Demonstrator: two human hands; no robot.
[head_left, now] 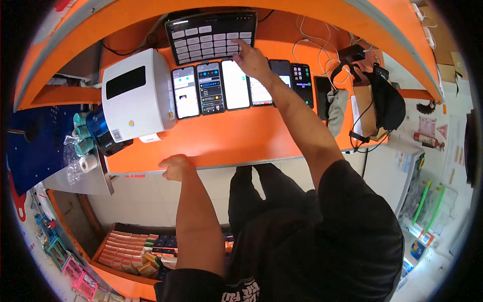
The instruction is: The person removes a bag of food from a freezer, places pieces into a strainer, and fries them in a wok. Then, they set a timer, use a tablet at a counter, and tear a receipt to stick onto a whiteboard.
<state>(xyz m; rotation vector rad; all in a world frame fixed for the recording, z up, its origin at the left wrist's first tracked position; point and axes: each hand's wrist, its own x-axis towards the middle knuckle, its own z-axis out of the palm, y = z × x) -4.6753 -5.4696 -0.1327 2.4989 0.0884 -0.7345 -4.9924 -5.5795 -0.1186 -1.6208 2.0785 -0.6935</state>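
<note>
My right hand [250, 61] reaches over a row of phones and points with its index finger at the lit screen of a tablet [211, 38]; the other fingers are curled. Below the tablet lie several phones with lit screens, among them a white-screened one [236, 85] and a dark one [302, 85]. My left hand [176, 166] rests at the front edge of the orange counter [226, 138], fingers curled round the edge, partly hidden. A white label printer [133, 95] stands up and left of it.
To the right are a black cap [390, 103], a grey cloth [337, 111], tangled white cables and a black power adapter [351, 53]. Teal rolls [84, 146] lie left of the printer. Below the counter stand boxes [128, 249] in rows.
</note>
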